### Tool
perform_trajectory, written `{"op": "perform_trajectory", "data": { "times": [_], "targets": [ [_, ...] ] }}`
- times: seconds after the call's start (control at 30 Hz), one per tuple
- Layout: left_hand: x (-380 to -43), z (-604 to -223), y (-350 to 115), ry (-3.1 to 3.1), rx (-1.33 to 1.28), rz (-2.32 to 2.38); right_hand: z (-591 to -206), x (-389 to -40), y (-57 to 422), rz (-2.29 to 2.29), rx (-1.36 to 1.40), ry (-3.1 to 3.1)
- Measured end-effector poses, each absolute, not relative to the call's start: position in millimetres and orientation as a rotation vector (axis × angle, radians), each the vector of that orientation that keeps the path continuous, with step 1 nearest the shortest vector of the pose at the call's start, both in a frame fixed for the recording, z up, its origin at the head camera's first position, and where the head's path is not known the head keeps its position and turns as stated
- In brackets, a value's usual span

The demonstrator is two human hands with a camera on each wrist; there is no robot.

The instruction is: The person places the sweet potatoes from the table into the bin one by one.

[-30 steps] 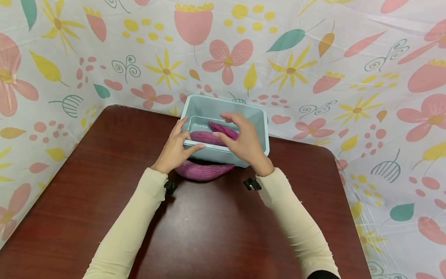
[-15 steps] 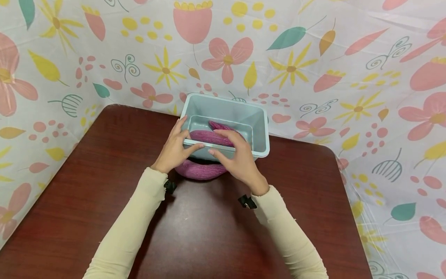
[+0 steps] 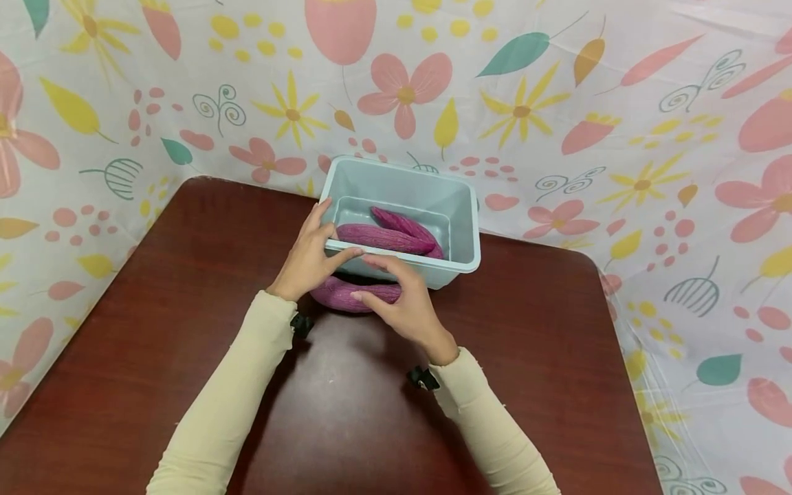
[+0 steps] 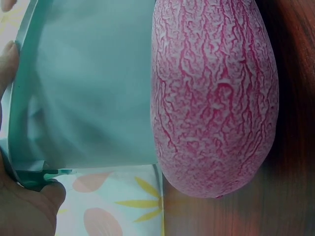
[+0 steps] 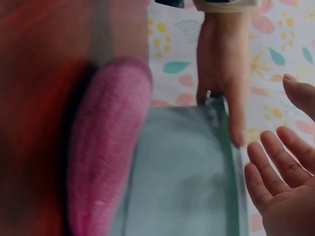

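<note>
A light blue plastic bin [image 3: 396, 175] stands at the back of the table. My left hand [image 3: 306, 258] grips its near left corner, thumb along the front rim. Inside lie two wrinkled magenta sweet potatoes, one [image 3: 377, 237] along the front wall and another [image 3: 405, 225] slanting behind it. A third sweet potato [image 3: 340, 294] rests on the table against the bin's front; it fills much of the left wrist view. Over its right end hovers my right hand [image 3: 408, 309], thumb and fingers spread, holding nothing. In the right wrist view those fingers [image 5: 270, 142] are apart from the bin.
The dark reddish-brown table [image 3: 346, 412] extends toward me and to both sides. A flower-printed cloth [image 3: 526, 158] hangs close behind the bin and along the sides. Small black wrist cameras [image 3: 301, 326] sit at both sleeve cuffs.
My right hand has moved out from above the bin's inside, toward me and left, over the front sweet potato. My left hand has kept its hold on the bin. The head view has tilted slightly downward.
</note>
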State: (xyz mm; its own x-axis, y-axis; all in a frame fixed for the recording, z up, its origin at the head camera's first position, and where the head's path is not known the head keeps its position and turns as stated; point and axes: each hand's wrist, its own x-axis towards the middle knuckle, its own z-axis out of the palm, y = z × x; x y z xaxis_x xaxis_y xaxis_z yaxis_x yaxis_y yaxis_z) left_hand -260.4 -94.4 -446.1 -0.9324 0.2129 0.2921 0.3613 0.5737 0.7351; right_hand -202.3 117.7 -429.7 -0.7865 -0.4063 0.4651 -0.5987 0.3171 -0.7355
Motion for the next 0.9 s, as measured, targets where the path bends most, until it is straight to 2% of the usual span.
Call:
{"op": "perform_trajectory", "data": {
  "times": [0.5,0.9],
  "targets": [
    [-260.6,-446.5,-94.4,-2.638,-0.477,-1.301,-470.7,-204.9,104.9,1.445,0.853,-2.562],
    [-261.9,-448.7,-94.9,-2.634,-0.48,-1.297,-484.9,-220.7,97.1,1.43,0.79,-2.667]
  ]
}}
